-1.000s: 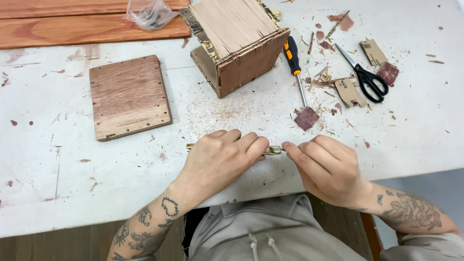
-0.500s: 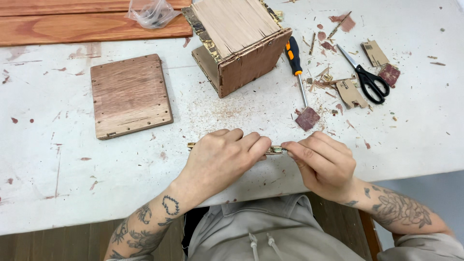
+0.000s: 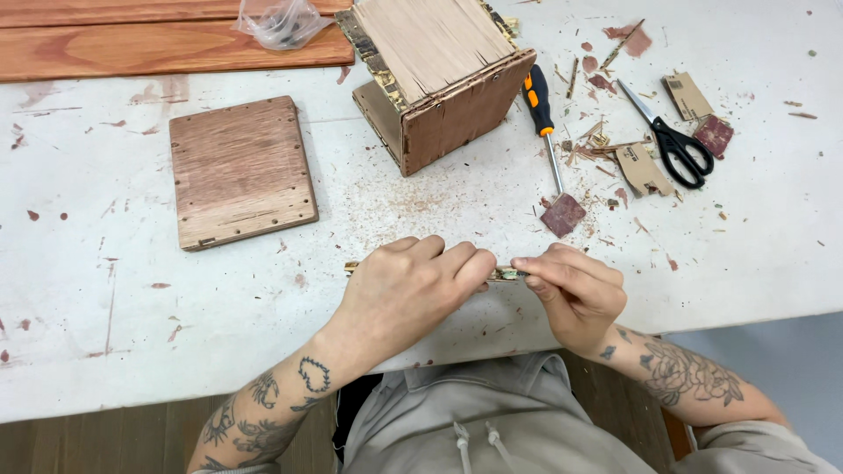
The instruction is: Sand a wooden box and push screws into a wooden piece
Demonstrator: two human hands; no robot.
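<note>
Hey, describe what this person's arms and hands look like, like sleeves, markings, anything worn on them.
Both hands are bare: no gloves, rings or watch show. The left hand leads to a bare forearm with dark line tattoos, among them a small heart outline near the wrist. The right hand leads to a forearm with a shaded floral tattoo and small marks by the wrist. Light grey sleeves are pushed up toward the elbows.

I see a white worktop (image 3: 132, 316), its paint scuffed, stained with reddish marks and dusted with sawdust and wood chips. Along its far edge lie long reddish-brown wooden planks (image 3: 132, 48). Below the near edge, at lower left, I make out a brown wood-grain floor (image 3: 79, 443), and at lower right a plain grey-blue floor patch (image 3: 790, 351). The light is even and soft.
</note>
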